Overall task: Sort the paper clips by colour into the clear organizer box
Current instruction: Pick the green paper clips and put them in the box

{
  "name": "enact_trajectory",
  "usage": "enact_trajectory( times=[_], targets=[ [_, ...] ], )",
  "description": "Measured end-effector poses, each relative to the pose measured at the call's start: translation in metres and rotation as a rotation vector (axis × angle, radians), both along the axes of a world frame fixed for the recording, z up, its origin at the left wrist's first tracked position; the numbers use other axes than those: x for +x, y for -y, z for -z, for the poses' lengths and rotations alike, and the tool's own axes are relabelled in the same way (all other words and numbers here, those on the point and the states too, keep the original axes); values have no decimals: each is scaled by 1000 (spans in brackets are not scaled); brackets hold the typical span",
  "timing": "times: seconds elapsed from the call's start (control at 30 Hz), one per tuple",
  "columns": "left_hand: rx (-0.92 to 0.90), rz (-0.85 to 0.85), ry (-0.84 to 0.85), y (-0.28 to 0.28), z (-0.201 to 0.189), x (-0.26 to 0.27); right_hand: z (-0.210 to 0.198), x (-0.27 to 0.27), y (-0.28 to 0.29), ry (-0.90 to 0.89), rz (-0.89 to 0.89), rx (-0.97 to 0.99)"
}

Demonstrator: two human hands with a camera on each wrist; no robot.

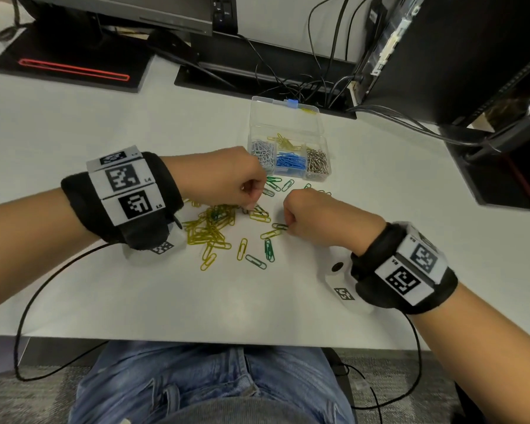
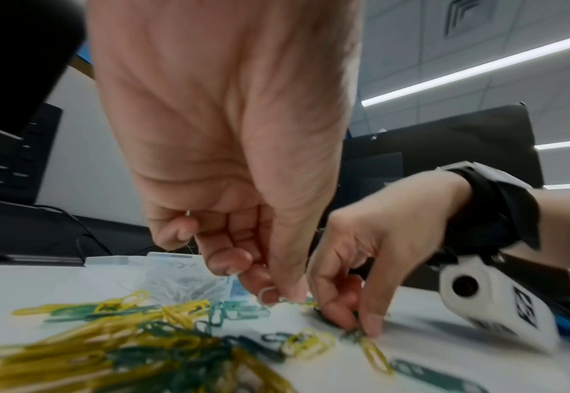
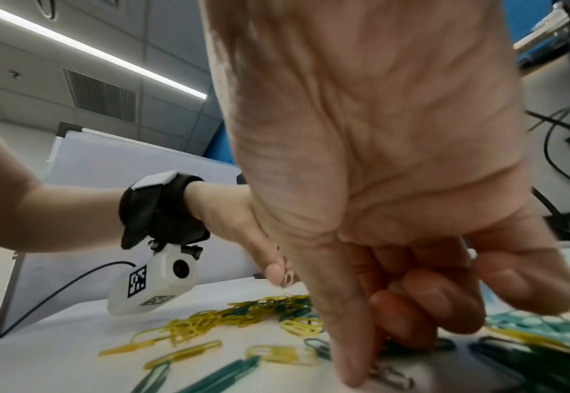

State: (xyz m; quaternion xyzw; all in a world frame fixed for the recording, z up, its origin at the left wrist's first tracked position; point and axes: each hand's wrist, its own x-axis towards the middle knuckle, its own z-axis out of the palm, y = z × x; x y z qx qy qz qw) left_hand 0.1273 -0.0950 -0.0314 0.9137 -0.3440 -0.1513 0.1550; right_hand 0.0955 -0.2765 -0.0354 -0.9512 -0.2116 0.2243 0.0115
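On a white desk (image 1: 74,123) seen from the head camera, a person's left hand (image 1: 227,179) and right hand (image 1: 315,218) work a loose scatter of yellow and green paper clips (image 1: 210,229), both with fingers curled down to the pile. The clear box (image 1: 289,148) stands open just beyond the hands, its compartments already holding white, yellow, blue and bare-metal clips; no green compartment shows.

From the left wrist, the left hand's thumb and fingertips (image 2: 269,288) pinch a small silver clip (image 2: 267,293) just above the desk, with the right hand low beside it.

From the right wrist, the right hand's fingers (image 3: 427,305) are folded over dark green clips (image 3: 411,343), its thumb pressing a pale metal clip (image 3: 391,375) to the desk; whether any clip is truly gripped cannot be told.

The picking step appears under way. Next, each clip probably needs lifting free of its neighbours and carrying to its matching compartment.
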Motion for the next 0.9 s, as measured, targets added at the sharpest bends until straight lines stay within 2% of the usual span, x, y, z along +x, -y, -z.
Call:
enact_trajectory(
  times=[0.13, 0.33, 0.47, 0.53, 0.7, 0.9],
  targets=[
    [-66, -63, -7, -4, -4, 4, 0, 6, 5, -16, 30, 56],
    [-138, -147, -94, -10, -2, 5, -10, 17, 22, 49, 122, 383],
    [-179, -195, -121, -9, -4, 7, -13, 17, 30, -87, 196, 541],
    [-187, -207, -139, -7, -4, 7, -11, 13, 29, -160, 161, 491],
    [-213, -235, -149, 2, -5, 9, -6, 15, 25, 20, 140, 279],
    [-302, -326, -154, 7, -7, 19, 2, 13, 11, 19, 38, 63]
  ],
)
